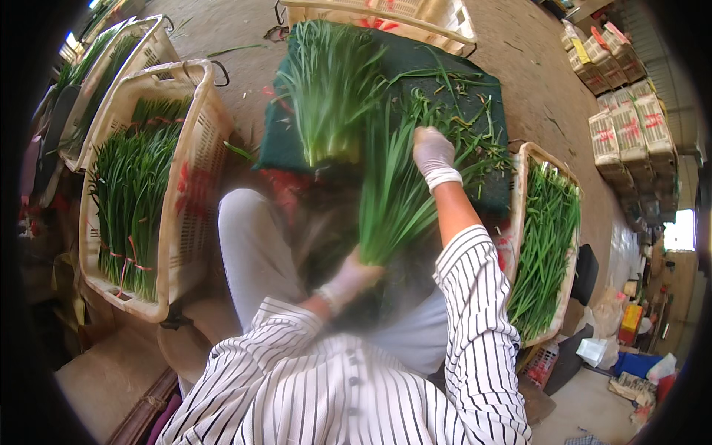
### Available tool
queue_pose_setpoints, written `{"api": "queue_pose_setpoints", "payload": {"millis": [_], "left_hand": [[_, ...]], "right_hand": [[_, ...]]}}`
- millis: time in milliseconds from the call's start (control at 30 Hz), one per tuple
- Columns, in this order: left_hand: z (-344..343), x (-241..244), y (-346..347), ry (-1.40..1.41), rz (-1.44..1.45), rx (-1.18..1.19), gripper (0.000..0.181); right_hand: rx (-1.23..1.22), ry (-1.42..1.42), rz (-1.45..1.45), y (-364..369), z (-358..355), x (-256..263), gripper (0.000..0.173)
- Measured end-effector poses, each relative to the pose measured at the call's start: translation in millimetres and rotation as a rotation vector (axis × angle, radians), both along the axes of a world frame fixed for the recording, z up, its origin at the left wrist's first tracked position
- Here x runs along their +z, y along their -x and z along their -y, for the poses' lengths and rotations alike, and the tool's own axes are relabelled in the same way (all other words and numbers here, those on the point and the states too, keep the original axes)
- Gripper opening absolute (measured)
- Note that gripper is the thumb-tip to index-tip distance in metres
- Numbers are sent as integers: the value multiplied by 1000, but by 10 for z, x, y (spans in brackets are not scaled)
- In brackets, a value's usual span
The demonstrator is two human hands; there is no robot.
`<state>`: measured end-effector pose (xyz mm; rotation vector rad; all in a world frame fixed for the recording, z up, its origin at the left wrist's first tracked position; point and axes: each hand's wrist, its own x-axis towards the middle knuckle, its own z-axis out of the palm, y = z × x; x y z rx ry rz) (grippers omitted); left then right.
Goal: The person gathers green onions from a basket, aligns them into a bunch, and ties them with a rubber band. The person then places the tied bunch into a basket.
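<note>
My left hand [356, 276], in a thin whitish glove, grips a bunch of long green garlic chives [384, 206] by its lower end, above my lap. The leaves fan up and away, partly blurred. My right hand [434, 151], gloved too, is curled closed beside the fan's upper right; leafy ends show just beyond the fist, the fingers' undersides being hidden. Beyond it, loose leaf scraps [473, 130] lie on a dark green cloth-covered surface [400, 53]. On that surface's left side rests a larger pile of chives [336, 94], pale stem ends towards me.
At my left stands a cream plastic crate [192, 183] of tied chive bundles [139, 183]. Another crate [525, 222] at right holds loose chives [545, 239]. One more crate [384, 19] stands beyond the work surface. Stacked crates [634, 133] stand farther off on the right.
</note>
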<state>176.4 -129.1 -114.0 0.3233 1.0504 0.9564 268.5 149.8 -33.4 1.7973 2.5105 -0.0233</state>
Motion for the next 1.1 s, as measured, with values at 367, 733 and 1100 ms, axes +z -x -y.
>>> {"api": "queue_pose_setpoints", "payload": {"millis": [367, 733, 1100], "left_hand": [[-5, 249, 47, 49, 396, -87, 41], [313, 913, -261, -645, -1139, -787, 108], [223, 1537, 165, -1006, -586, -156, 75]], "right_hand": [[-599, -5, -1703, -1585, 2110, 287, 47], [-774, 780, -2137, -571, 3055, -283, 45], [-298, 230, -2021, -807, 2331, 851, 41]]}}
